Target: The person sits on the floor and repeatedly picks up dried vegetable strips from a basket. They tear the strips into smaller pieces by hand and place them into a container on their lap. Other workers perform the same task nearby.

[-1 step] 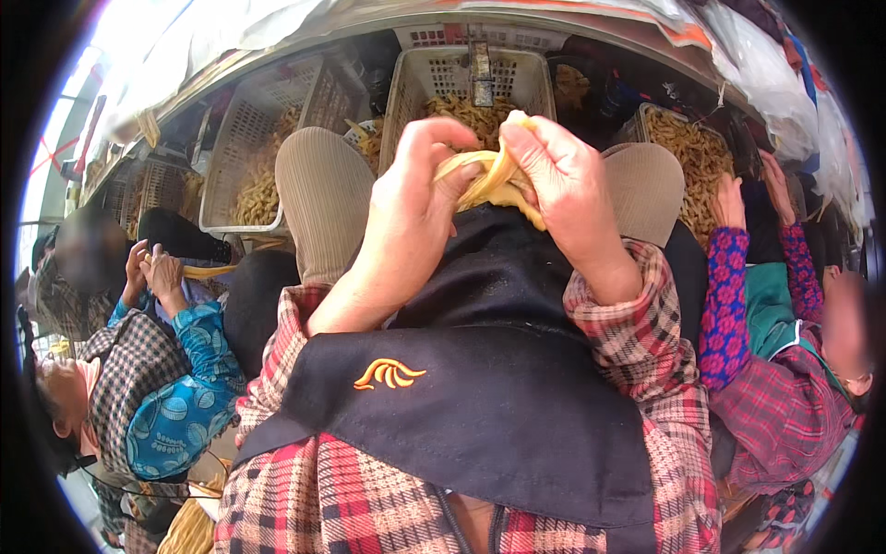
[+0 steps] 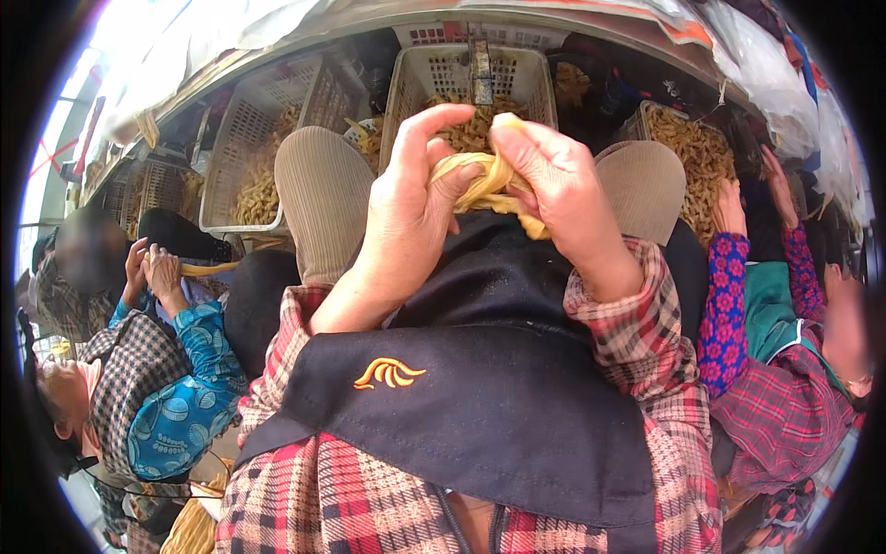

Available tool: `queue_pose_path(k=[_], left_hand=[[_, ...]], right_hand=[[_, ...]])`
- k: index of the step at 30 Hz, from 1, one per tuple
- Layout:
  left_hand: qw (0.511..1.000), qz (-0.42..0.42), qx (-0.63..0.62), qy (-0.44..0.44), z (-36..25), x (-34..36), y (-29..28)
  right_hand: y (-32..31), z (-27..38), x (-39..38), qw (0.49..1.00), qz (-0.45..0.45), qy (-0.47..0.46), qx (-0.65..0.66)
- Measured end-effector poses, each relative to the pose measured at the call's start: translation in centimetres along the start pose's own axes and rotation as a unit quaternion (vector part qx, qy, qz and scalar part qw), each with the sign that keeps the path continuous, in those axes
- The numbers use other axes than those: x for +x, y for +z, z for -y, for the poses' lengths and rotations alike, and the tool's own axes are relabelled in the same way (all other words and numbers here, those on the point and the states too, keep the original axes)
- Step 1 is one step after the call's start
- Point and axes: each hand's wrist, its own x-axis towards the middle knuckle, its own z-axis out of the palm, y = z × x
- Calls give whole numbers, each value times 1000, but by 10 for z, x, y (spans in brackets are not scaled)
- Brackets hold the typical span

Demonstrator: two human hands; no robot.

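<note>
Between my hands, above my lap, is a soft yellow pleated strip (image 2: 487,189), bent into a loop that looks like a loose knot; its exact material I cannot tell. My left hand (image 2: 413,189) holds the left side of the loop at the thumb, its index finger raised and bent. Thumb and fingers of my right hand (image 2: 554,180) are closed on the strip's upper end, and a short tail shows below them. Beyond my hands stands a white plastic crate (image 2: 403,83) holding many small yellow knotted pieces (image 2: 461,138).
More crates of knotted pieces (image 2: 258,194) stand at the far left and far right. A co-worker at left (image 2: 157,369) holds a yellow strip (image 2: 208,270). Another at right (image 2: 766,369) reaches to a crate (image 2: 688,157). Long yellow strips (image 2: 191,528) lie at lower left.
My left index finger has risen and straightened somewhat. My right hand has shifted slightly left, and the loop between my hands looks more bunched.
</note>
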Motion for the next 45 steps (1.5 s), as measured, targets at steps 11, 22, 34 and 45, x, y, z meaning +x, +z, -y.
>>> queue_pose_path(k=[11,22,34,45], left_hand=[[923,88,-330,-175,22,32,11],[908,52,211,359,2,45,-1],[864,31,-486,-127,38,40,2],[859,283,342,256,-28,12,-20]], right_hand=[[-18,-12,4,993,-13,-54,-109],[-45,-17,2,915,148,152,343],[-57,-14,-11,987,93,-31,-127],[-85,7,-41,844,142,-346,-385]])
